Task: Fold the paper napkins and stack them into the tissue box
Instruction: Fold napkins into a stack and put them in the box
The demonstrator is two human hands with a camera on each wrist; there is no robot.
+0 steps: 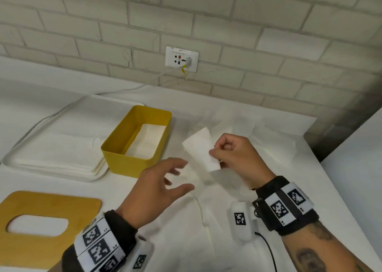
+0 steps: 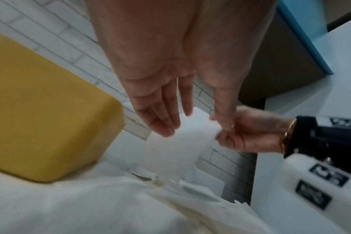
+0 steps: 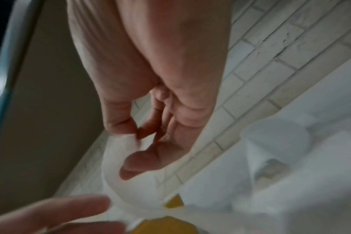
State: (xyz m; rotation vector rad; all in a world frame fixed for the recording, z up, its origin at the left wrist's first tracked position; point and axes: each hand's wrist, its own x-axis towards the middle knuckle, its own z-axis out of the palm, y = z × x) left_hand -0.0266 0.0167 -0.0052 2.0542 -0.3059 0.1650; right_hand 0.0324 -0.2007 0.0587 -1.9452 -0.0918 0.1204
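A folded white napkin hangs above the table, pinched at its near right corner by my right hand. In the left wrist view the same napkin droops from that right hand. My left hand hovers just left of and below the napkin, fingers spread and straight, holding nothing; its fingertips are at the napkin's edge. The yellow tissue box stands open to the left, with folded napkins lying flat inside. In the right wrist view my thumb and forefinger nip the napkin.
A white tray with a pile of unfolded napkins lies at the left. The wooden box lid with its oval slot sits at the near left. Crumpled white cloth covers the table. A wall socket with a cable is behind.
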